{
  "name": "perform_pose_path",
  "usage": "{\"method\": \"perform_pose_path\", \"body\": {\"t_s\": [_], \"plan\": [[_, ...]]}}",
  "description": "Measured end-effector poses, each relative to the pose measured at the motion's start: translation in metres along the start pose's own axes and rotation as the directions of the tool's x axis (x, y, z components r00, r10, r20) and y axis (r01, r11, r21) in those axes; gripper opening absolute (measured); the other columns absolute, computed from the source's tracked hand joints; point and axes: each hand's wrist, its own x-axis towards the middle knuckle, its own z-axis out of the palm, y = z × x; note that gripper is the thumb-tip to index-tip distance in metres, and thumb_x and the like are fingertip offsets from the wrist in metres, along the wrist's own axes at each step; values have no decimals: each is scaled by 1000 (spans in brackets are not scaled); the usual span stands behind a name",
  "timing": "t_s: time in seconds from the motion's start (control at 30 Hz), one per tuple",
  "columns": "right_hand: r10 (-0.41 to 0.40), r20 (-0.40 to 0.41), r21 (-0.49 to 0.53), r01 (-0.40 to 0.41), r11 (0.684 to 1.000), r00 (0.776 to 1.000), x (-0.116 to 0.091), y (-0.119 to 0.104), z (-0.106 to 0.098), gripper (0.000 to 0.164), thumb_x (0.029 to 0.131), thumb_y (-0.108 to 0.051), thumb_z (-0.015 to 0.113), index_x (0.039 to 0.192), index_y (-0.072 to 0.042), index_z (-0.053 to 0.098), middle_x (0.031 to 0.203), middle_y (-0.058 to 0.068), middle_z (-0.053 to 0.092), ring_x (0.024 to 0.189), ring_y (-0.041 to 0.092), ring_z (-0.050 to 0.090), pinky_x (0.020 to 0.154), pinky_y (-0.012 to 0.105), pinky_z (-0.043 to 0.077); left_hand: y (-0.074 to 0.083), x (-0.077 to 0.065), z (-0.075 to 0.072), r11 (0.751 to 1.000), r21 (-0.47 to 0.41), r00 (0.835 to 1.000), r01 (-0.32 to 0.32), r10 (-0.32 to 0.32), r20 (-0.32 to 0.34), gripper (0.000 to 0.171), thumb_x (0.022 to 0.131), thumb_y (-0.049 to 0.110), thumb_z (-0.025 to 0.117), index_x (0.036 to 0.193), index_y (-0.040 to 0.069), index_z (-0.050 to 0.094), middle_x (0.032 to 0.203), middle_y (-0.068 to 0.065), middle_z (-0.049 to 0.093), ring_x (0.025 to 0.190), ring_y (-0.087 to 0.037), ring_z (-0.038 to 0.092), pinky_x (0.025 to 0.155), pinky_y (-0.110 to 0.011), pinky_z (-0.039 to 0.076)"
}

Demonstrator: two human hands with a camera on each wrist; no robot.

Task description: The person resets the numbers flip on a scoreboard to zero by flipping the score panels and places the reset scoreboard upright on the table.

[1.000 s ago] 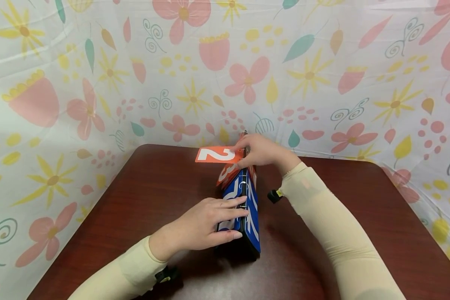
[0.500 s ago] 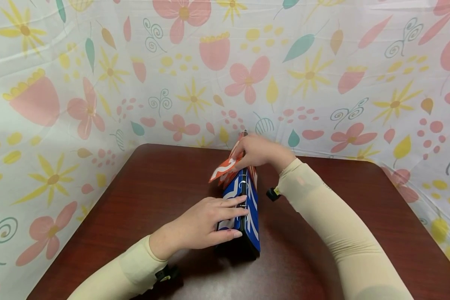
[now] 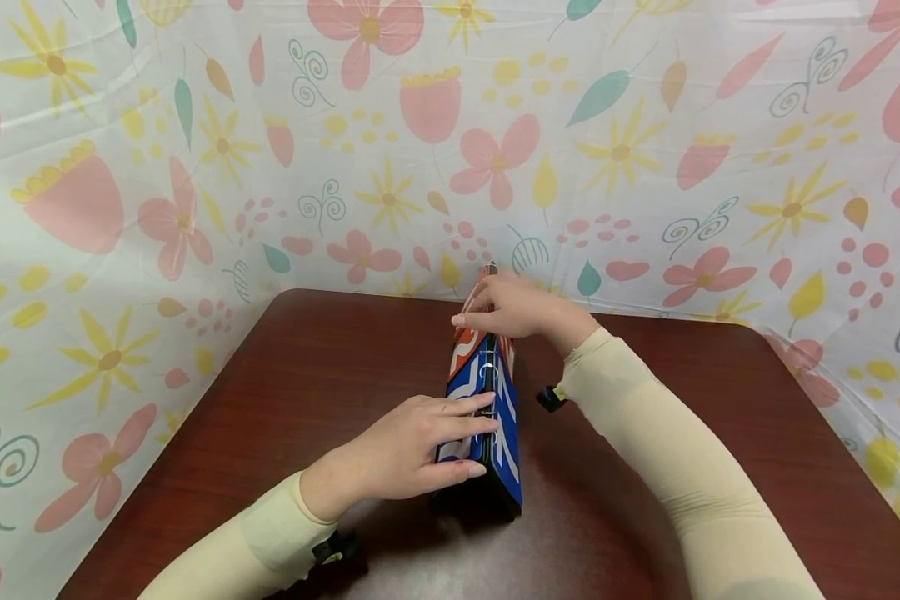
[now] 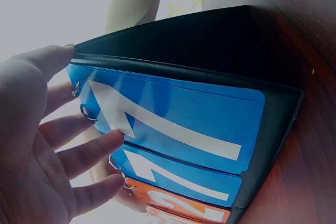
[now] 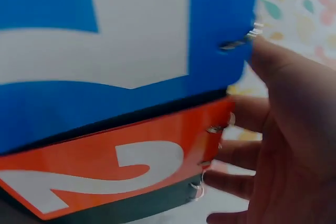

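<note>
A tabletop flip scoreboard [image 3: 507, 450] stands like a tent, its ridge pointing away from me. Blue number cards [image 4: 178, 114] hang from metal rings at its near part, and orange cards [image 3: 463, 357] at the far part. My left hand [image 3: 412, 446] rests across the near ridge, fingers lying over the top and thumb at the black end edge. Over the far ridge sits my right hand [image 3: 521, 308], fingers loosely bent beside the rings. An orange card with a white 2 [image 5: 115, 166] shows in the right wrist view. The right hand hides part of the orange cards.
The scoreboard stands on a dark reddish-brown table [image 3: 330, 367] with rounded far corners. A curtain with printed flowers [image 3: 450, 150] hangs right behind the table's back edge and along its left side. Each sleeve carries a small black wrist device [image 3: 550, 398].
An orange 2 card stood out level to the left, then swung down; it now lies against the scoreboard's left face. The right hand's fingers shifted slightly at the ridge. The left hand stayed put.
</note>
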Motion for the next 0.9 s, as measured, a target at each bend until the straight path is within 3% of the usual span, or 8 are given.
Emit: {"method": "perform_pose_path", "body": {"t_s": [0.07, 0.17, 0.3, 0.43, 0.57, 0.73, 0.9], "plan": [[39, -51, 112, -33, 993, 998, -7, 8, 1, 45, 98, -57, 61, 123, -23, 77, 140, 6, 65, 134, 28, 55, 111, 55, 45, 0, 0, 0, 1000, 9, 1000, -5, 5, -4, 47, 100, 41, 65, 142, 19, 64, 157, -7, 52, 143, -16, 53, 110, -42, 51], [129, -132, 286, -87, 954, 983, -22, 22, 3, 54, 95, -52, 68, 137, -17, 67, 149, 8, 57, 143, 31, 48, 116, 63, 39, 0, 0, 0, 1000, 20, 1000, -6, 6, -6, 47, 99, 41, 66, 141, 20, 64, 157, -7, 52, 144, -16, 52, 110, -42, 51], [207, -221, 477, -79, 875, 953, -41, 47, 22, 56, 93, -38, 76, 138, -9, 60, 141, 13, 62, 135, 34, 55, 111, 63, 43, 0, 0, 0, 1000, 16, 1000, 4, -4, 3, 48, 100, 42, 65, 142, 20, 64, 157, -7, 52, 144, -16, 52, 110, -42, 51], [265, -225, 616, -74, 784, 938, -56, 71, 54, 52, 92, -27, 78, 134, -6, 57, 130, 18, 65, 121, 34, 62, 101, 50, 52, 0, -1, 0, 1000, 12, 1000, 22, -22, 15, 48, 101, 44, 63, 143, 21, 63, 159, -5, 50, 145, -15, 50, 111, -43, 50], [294, -149, 678, -119, 725, 944, -64, 85, 81, 53, 91, -25, 79, 136, -8, 55, 131, 19, 65, 119, 35, 61, 99, 48, 53, 0, -1, -1, 999, 7, 999, 39, -39, 22, 48, 101, 45, 63, 144, 23, 62, 160, -3, 49, 145, -14, 50, 111, -43, 50], [296, -90, 697, -152, 701, 951, -65, 92, 98, 56, 88, -29, 82, 134, -11, 57, 134, 16, 64, 126, 37, 59, 109, 59, 47, 0, 0, -1, 999, -1, 999, 34, -34, 18, 48, 101, 45, 62, 144, 22, 62, 160, -3, 49, 145, -13, 50, 112, -43, 49], [288, -75, 705, -153, 693, 955, -63, 92, 110, 51, 88, -26, 81, 131, -7, 60, 133, 19, 65, 127, 39, 57, 111, 58, 43, -1, -1, 0, 999, -7, 999, 32, -32, 25, 48, 102, 45, 61, 144, 21, 62, 159, -4, 49, 146, -14, 49, 112, -44, 49]]}}
